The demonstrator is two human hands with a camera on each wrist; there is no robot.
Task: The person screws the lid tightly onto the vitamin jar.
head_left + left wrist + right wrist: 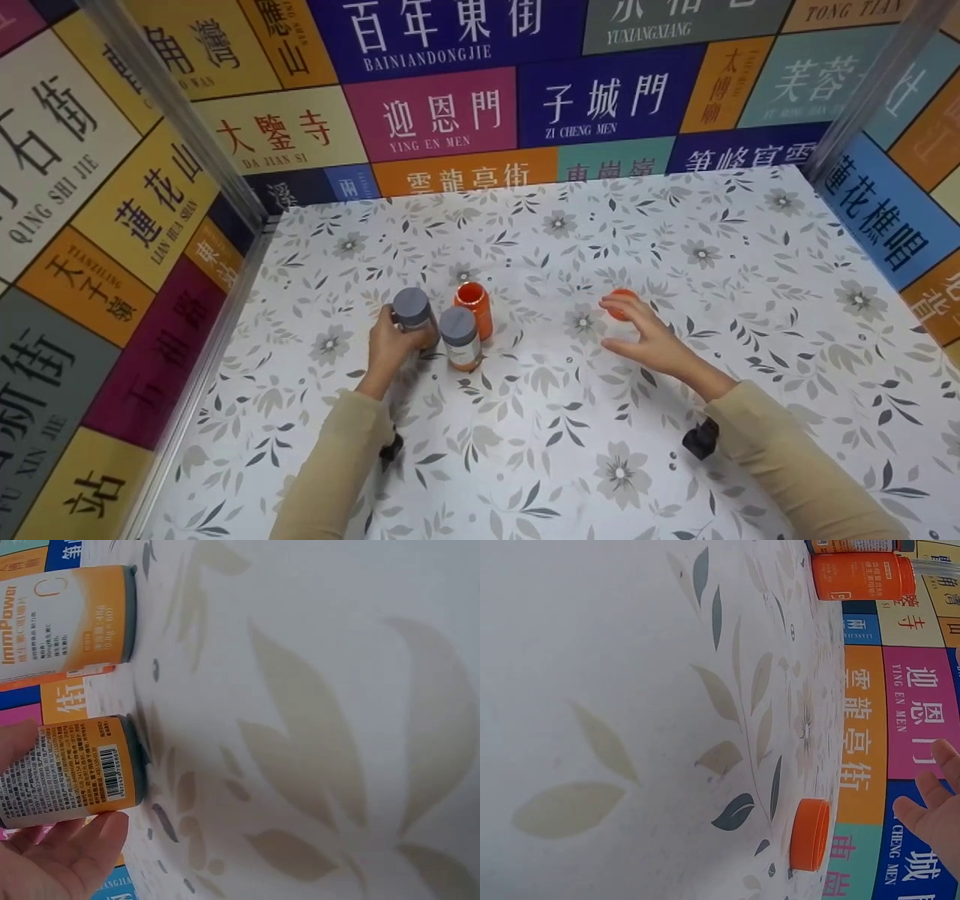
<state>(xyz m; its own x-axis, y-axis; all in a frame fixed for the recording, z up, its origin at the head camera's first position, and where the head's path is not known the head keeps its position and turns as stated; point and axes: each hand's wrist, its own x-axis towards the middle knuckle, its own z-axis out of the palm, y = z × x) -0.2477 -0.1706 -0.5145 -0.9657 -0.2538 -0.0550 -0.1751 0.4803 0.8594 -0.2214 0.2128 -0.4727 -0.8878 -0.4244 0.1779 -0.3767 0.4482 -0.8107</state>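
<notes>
My left hand grips a grey-lidded supplement bottle between thumb and fingers. Its orange-and-white label with a barcode faces the left wrist camera. Close to its right stands a second grey-lidded bottle, marked ImmPower. Just behind that one is an orange jar without a lid, its mouth facing up. An orange screw lid lies on the table to the right, partly hidden by my right hand in the head view. In the right wrist view, the fingers are spread and apart from the lid.
A white tabletop with a grey floral print lies under everything. Upright panels of coloured street-name signs border its back and sides. A black wrist strap shows at the right sleeve.
</notes>
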